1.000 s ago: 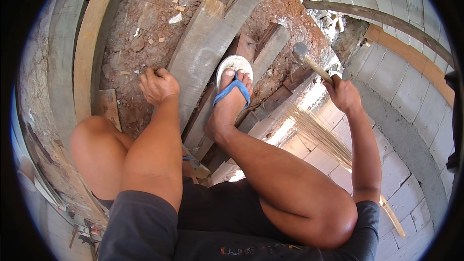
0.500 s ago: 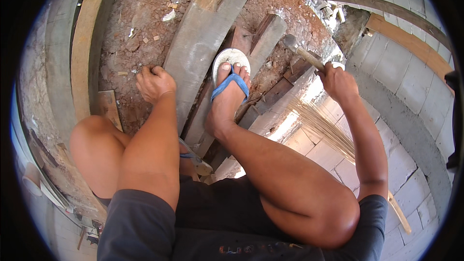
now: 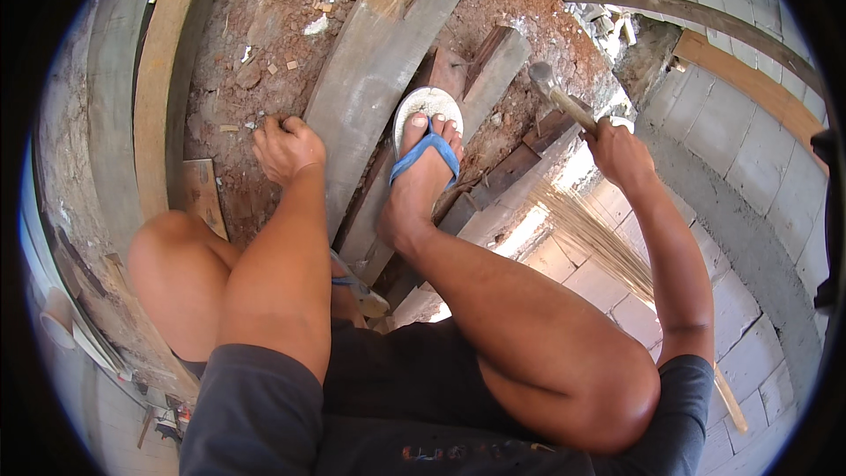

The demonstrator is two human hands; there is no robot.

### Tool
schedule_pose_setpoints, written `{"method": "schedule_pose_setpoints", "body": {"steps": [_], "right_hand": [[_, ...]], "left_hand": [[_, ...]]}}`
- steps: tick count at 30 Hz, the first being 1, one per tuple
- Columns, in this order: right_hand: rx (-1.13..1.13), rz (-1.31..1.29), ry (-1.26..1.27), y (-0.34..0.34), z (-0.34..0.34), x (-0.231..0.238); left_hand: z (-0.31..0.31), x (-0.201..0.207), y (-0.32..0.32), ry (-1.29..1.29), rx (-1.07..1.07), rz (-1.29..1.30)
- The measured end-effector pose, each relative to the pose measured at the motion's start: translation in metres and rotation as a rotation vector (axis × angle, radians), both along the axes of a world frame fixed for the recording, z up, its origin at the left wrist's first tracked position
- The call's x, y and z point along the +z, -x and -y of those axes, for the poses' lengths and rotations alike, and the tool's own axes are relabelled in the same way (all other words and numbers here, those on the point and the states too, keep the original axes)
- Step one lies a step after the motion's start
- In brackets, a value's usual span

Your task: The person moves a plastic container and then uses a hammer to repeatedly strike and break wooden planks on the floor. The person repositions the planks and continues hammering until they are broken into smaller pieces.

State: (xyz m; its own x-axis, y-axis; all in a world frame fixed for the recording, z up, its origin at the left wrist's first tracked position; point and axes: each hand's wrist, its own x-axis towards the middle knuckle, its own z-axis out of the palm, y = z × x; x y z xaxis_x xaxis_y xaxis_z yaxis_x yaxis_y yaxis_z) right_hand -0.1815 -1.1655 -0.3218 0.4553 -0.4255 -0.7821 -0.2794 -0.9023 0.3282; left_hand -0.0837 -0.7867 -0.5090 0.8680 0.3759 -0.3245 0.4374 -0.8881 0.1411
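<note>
My right hand (image 3: 619, 154) is closed round the wooden handle of a hammer (image 3: 571, 107). Its metal head points up and left, over the dirt beside the boards. On the other side, my left hand (image 3: 289, 150) is curled closed just left of a wide grey plank (image 3: 361, 79); whatever its fingers hold, if anything, is hidden beneath them. My foot in a white sandal with a blue strap (image 3: 427, 145) rests on the boards between my hands. A notched wooden beam (image 3: 493, 70) lies to the right of that foot.
Long timbers (image 3: 163, 70) run along the left side. Reddish dirt (image 3: 264, 26) with small wood chips spreads ahead. At the right are a bundle of thin sticks (image 3: 599, 242), a pale block wall (image 3: 731, 123) and rubble (image 3: 604, 22) at the far end.
The whole scene has shifted very slightly in the picture. Both hands keep nearly the same pose, and the hammer is still in my right hand, its handle tilted a little differently.
</note>
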Motion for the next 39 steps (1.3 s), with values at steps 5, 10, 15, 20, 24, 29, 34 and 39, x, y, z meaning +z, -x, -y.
{"method": "schedule_pose_setpoints", "body": {"steps": [5, 10, 15, 20, 24, 29, 34, 39], "right_hand": [[-0.019, 0.033, 0.02, 0.004, 0.0, -0.001], [-0.068, 0.055, 0.009, 0.004, 0.003, -0.004], [-0.053, 0.044, 0.071, 0.008, 0.003, -0.005], [-0.104, 0.065, 0.004, 0.005, 0.0, -0.001], [-0.028, 0.043, 0.069, 0.0, -0.008, 0.003], [-0.143, 0.152, 0.011, 0.0, -0.011, 0.004], [-0.122, 0.053, 0.044, 0.018, 0.016, 0.003], [-0.96, 0.401, 0.026, 0.094, -0.013, 0.012]], "left_hand": [[-0.001, 0.001, -0.001, 0.006, -0.018, 0.011], [-0.001, 0.002, -0.004, 0.022, -0.005, -0.046], [0.0, 0.003, -0.003, 0.02, 0.006, -0.031], [0.0, 0.003, -0.002, 0.002, 0.004, -0.049], [0.0, 0.002, -0.003, 0.015, 0.005, -0.024], [0.001, 0.001, 0.002, 0.033, -0.006, 0.075], [0.001, -0.002, 0.0, 0.008, 0.003, 0.041], [0.003, 0.003, -0.001, 0.005, 0.022, 0.003]]}}
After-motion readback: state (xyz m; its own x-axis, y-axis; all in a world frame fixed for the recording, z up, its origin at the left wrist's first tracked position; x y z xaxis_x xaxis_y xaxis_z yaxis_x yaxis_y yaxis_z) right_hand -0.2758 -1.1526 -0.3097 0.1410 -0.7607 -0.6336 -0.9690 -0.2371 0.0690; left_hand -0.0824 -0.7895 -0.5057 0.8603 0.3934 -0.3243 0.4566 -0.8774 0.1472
